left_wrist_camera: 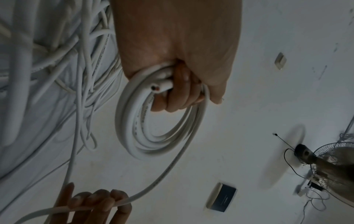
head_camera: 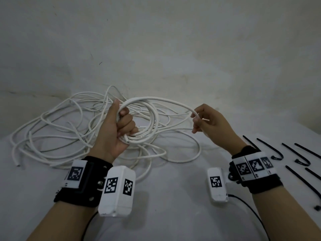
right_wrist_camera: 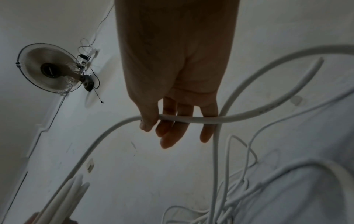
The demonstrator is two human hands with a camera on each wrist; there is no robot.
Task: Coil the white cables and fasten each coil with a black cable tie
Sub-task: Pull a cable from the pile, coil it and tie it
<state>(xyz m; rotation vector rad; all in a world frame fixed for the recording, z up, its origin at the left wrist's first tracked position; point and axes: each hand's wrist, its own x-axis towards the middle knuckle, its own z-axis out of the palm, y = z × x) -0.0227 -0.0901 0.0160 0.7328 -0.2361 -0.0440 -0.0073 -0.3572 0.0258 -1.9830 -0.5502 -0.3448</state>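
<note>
Gripping a small coil of thick white round cable (head_camera: 147, 119), the person's left hand (head_camera: 114, 129) has its fingers curled tight round several loops, the cut end of the cable poking out below the fist (left_wrist_camera: 155, 88). From the top of that coil one strand arcs across to the right hand (head_camera: 208, 124), whose grip pinches the cable between thumb and fingertips (right_wrist_camera: 147, 121), the other fingers hanging loosely behind it. Both hands are raised above the white cloth-covered table (head_camera: 173, 197). Beneath and behind them lies the loose tangle of thinner-looking white cable (head_camera: 57, 129), sprawled over the cloth towards the left, with one free end near the left edge (head_camera: 17, 164). On the right side of the table, well apart from the tangle, several black plastic cable ties (head_camera: 302, 159) lie in a rough row, some hooked at one end. Black wrist straps with white marker blocks (head_camera: 118, 190) sit on both forearms. A round wire-caged fan (right_wrist_camera: 49, 69) is mounted on the pale wall.
</note>
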